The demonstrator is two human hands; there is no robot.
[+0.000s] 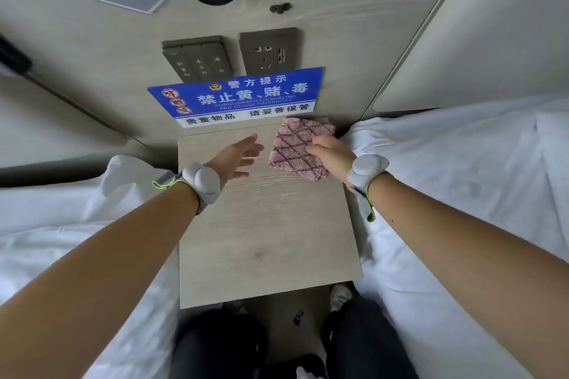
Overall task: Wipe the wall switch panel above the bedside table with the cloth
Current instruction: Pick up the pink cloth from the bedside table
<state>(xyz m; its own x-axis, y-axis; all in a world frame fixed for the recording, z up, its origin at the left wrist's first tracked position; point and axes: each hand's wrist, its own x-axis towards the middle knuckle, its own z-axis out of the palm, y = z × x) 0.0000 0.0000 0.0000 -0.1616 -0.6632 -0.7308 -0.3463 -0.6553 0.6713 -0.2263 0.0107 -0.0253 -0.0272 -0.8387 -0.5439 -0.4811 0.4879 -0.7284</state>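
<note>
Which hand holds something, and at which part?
The right hand grips the pink cloth at its right edge; the left hand is open and empty.

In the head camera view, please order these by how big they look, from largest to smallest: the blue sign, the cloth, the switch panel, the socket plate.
1. blue sign, clearly largest.
2. cloth, though it lies nearer the camera.
3. switch panel and socket plate look about alike; the sign hides their lower edges, so I would not rank them.

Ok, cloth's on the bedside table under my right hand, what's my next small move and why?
Probably close the right hand on the cloth and lift it toward the switch panel: the cloth lies on the bedside table, and the blue sign leans below the panel.
</note>
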